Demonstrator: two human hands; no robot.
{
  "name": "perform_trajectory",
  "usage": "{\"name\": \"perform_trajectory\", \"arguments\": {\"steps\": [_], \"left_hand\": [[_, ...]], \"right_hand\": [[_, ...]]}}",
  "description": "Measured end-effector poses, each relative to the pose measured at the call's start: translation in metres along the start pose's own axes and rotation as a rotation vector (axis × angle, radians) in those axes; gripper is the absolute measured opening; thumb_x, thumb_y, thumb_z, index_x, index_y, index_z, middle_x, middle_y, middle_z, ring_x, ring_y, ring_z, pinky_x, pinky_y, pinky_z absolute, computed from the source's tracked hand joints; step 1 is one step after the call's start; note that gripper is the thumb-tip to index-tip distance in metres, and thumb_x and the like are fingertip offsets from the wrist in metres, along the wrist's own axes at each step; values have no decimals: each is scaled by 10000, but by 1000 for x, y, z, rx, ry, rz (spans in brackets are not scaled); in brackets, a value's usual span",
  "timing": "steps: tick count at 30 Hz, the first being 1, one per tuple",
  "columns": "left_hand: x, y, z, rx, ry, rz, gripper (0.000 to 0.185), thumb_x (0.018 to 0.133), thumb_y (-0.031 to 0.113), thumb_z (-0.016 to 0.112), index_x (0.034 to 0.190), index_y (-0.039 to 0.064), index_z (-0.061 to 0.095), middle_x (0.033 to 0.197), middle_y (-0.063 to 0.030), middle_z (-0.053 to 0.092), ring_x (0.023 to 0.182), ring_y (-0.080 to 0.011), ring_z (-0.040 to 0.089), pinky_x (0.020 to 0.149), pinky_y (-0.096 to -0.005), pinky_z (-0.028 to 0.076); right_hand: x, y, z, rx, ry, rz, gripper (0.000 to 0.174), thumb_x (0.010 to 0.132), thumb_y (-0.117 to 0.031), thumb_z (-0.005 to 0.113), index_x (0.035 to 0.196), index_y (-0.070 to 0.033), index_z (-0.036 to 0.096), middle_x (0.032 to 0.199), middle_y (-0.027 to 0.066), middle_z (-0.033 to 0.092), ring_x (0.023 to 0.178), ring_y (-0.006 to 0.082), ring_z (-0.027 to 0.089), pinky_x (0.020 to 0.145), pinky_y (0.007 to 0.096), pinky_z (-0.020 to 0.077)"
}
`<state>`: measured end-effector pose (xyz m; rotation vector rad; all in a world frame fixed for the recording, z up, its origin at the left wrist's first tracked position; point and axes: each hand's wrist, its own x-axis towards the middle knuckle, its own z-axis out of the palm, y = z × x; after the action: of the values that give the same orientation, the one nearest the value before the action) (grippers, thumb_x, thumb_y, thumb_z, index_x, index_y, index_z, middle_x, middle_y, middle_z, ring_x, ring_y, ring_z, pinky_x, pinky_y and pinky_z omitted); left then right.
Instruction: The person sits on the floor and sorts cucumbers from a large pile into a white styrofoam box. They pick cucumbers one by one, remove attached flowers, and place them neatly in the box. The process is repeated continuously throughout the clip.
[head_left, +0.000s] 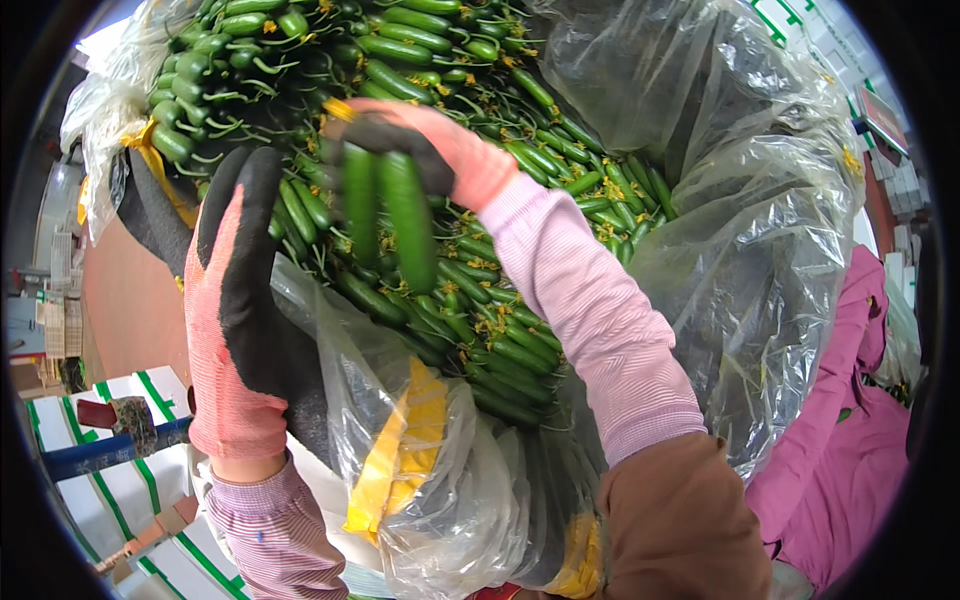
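Observation:
Many small green cucumbers (517, 352), some with yellow blossoms, lie heaped inside a clear plastic bag liner (735, 300). My right hand (405, 146), in a pink and black work glove, is closed around two cucumbers (409, 225) that hang below the palm over the heap; they look blurred. A bit of yellow shows at its fingertips. At the heap's left edge, my left hand (244, 300) is upright in a matching glove, its fingers extended and pointing up. No item shows in it, though part of its palm side is hidden.
Yellow tape (405, 450) marks the liner's near side. White boxes with green straps (124, 487) stand at lower left, beside a blue bar (97, 454). A person in a magenta garment (840, 465) is at the right. Brown floor (124, 300) shows at left.

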<state>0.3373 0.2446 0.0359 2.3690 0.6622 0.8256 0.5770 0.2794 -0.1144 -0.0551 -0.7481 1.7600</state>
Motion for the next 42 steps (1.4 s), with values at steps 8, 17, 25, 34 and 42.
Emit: {"name": "perform_trajectory", "arguments": {"steps": [8,17,25,34,42], "left_hand": [[-8,-3,-17,-713,3,-626,437,1037,296,556,1412,73,539,1246,-81,653,1149,-197,620,1005,-345,497],[-54,1,-52,-1952,269,-67,587,1067,438,436,1541,107,331,1525,-136,430,1363,-241,466,1113,-450,400],[-150,35,-84,-2044,293,-313,840,987,331,624,1637,139,128,1448,-43,485,1273,-212,526,1041,-496,434],[-168,44,-77,-1847,445,-303,807,926,424,638,1574,86,295,1467,-148,521,1483,-402,308,1203,-678,184],[-226,64,-85,-2000,530,-348,484,1018,177,567,1429,-52,455,1373,-226,580,1244,-380,601,1098,-517,471]], "right_hand": [[75,-18,172,-1294,653,-1218,125,943,-77,544,938,7,636,744,214,644,679,405,623,604,445,461],[8,184,-26,-1521,538,838,517,915,-455,621,1196,-24,675,1242,203,687,1194,324,650,1018,415,505],[12,203,-42,-742,844,342,485,923,-403,630,1210,-12,639,1134,162,711,1020,283,681,909,407,536],[72,0,220,-337,133,273,508,1043,-437,529,1373,-51,524,1121,127,666,882,191,680,725,350,583],[96,120,347,-713,244,98,196,1011,-190,612,1109,-35,681,891,19,697,802,155,666,709,277,533]]}}
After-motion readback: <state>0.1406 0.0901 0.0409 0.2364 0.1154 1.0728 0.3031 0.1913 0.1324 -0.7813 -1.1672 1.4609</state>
